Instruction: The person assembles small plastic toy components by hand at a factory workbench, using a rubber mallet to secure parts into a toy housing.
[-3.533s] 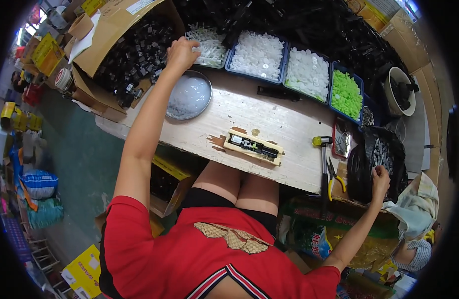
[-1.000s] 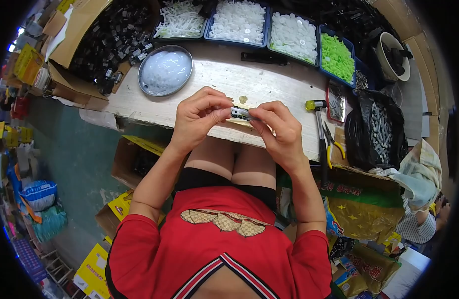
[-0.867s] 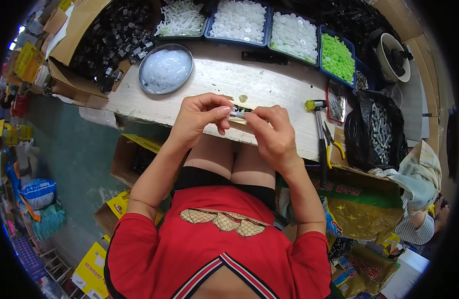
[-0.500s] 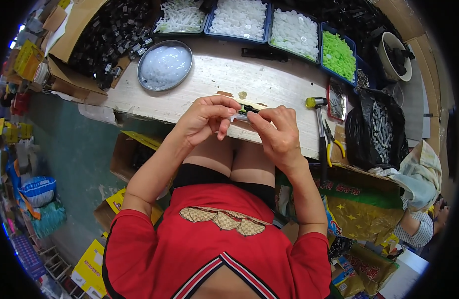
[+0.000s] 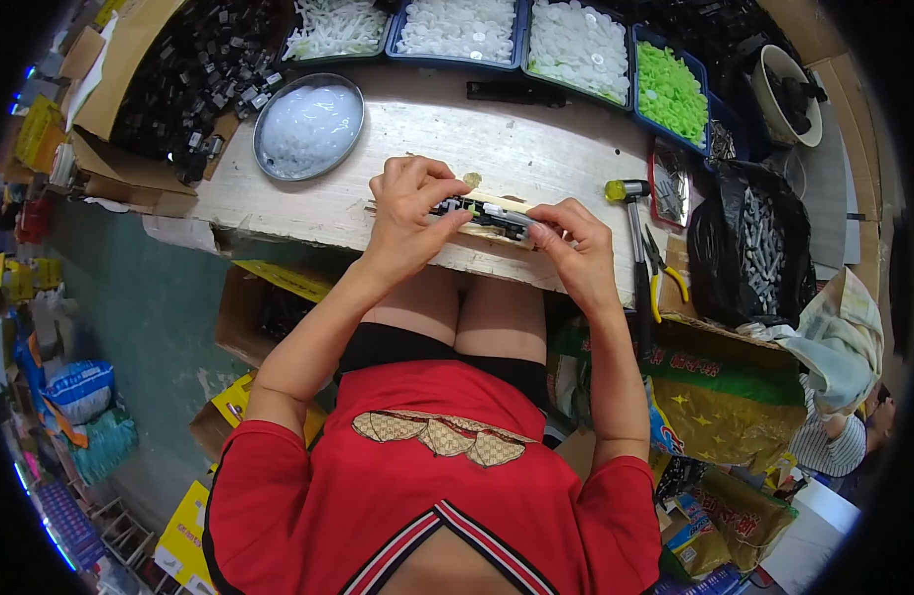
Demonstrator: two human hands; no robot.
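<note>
A long narrow black mechanism (image 5: 485, 220) with white and green inner parts lies across the front edge of the bench, between my two hands. My left hand (image 5: 405, 216) is closed on its left end, thumb and fingers on either side. At the right end, the thumb and fingers of my right hand (image 5: 581, 253) pinch close together around a greyish-white piece set along the black body. The fingertips partly hide both ends, so how that piece sits cannot be made out.
A round metal dish (image 5: 308, 127) of clear jelly-like stuff stands at the left. Trays of white parts (image 5: 576, 52) and green parts (image 5: 670, 94) line the back. At the right lie a hammer (image 5: 630, 218), pliers (image 5: 665, 278) and a black bag (image 5: 710, 243) of metal pieces.
Both hands have come down to the bench edge and moved apart. The small white piece held up between them before is now at the black mechanism. The view has shifted slightly.
</note>
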